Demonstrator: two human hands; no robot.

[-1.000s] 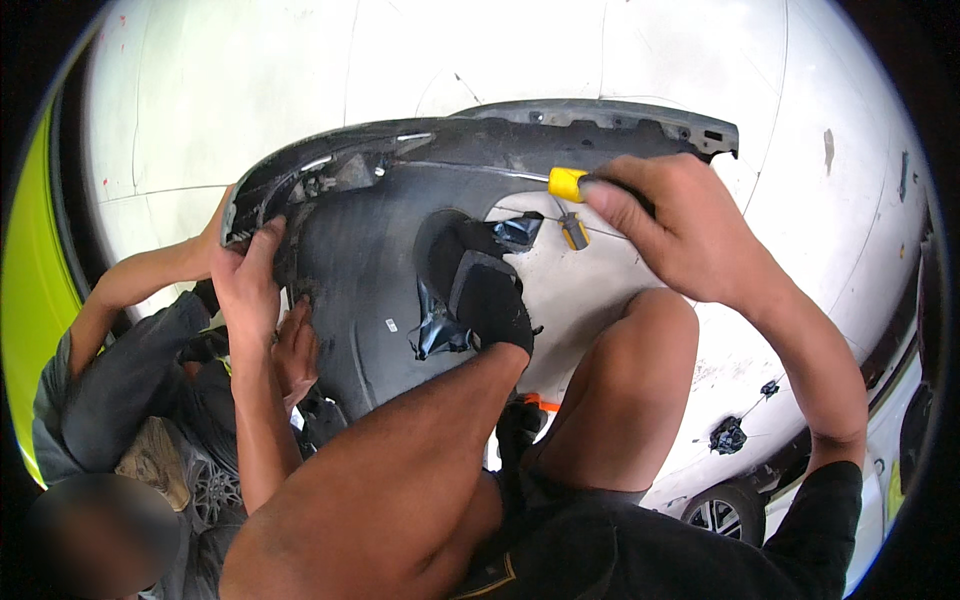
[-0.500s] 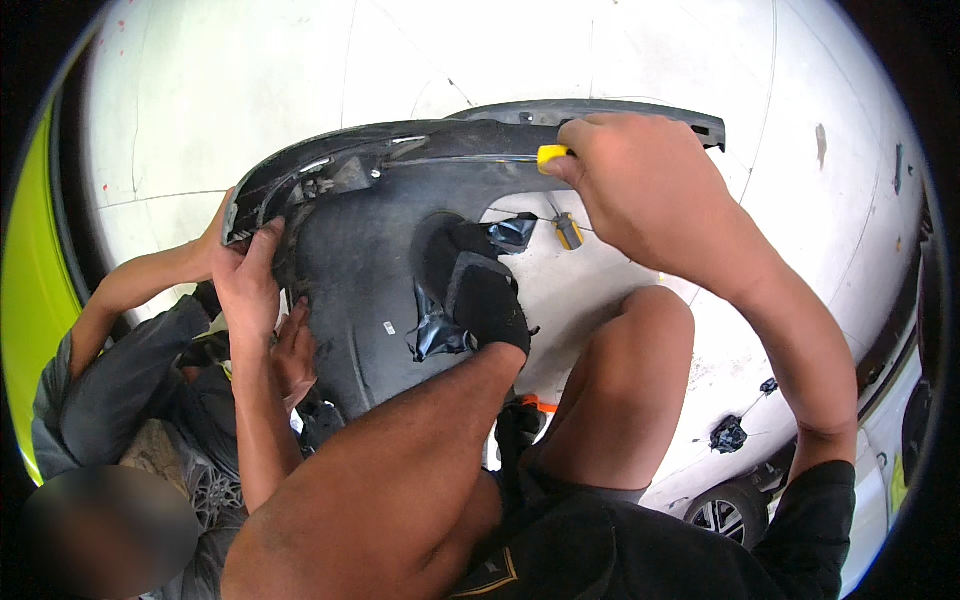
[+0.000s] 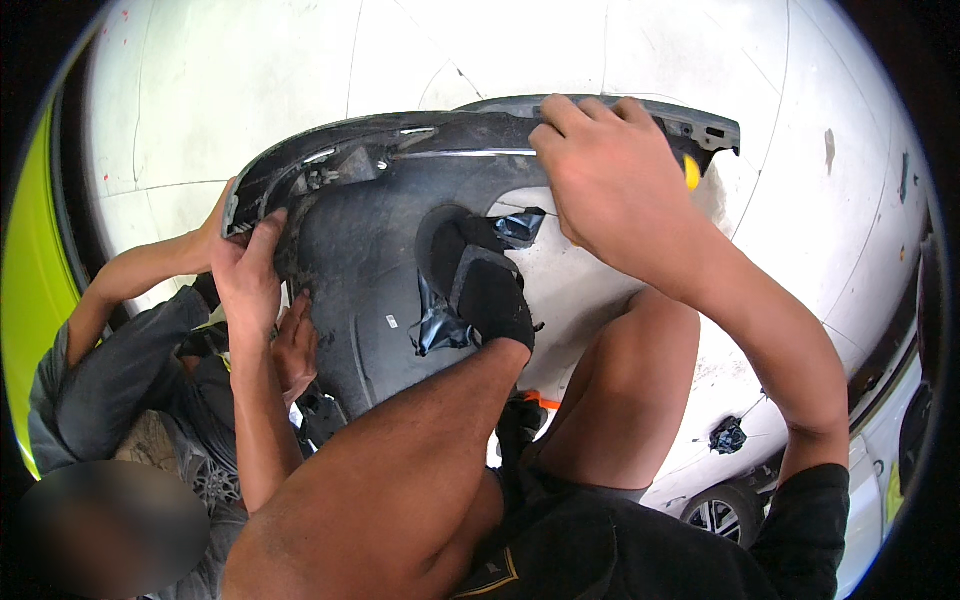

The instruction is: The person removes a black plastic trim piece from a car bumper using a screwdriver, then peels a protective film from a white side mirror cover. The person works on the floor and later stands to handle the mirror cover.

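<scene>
A black car bumper panel (image 3: pixel 340 230) lies across my lap side, its raised rim running along the far edge. At its left end, my left hand (image 3: pixel 247 280) is closed on the edge with the thumb on the inner face. My right hand (image 3: pixel 605 155) is closed at the far rim, fingers curled over it. A yellow tool (image 3: pixel 692 172) pokes out past the outer side of that hand; the rest is hidden. A thin bright strip (image 3: pixel 460 153) runs along the rim, left of my right hand. My foot in a black shoe (image 3: pixel 480 290) rests on the panel.
A co-worker's hand (image 3: pixel 295 350) touches the panel's near left edge; their other arm (image 3: pixel 150 265) reaches behind its end. Crumpled dark film (image 3: pixel 520 228) lies beyond my shoe, another piece (image 3: pixel 728 435) on the floor. A green vehicle (image 3: pixel 35 300) is left, a wheel (image 3: pixel 722 515) lower right.
My right hand has turned, and its fingers now lie over the rim. The yellow tool, earlier showing at the thumb, now shows on the hand's outer side. My left hand has hardly moved.
</scene>
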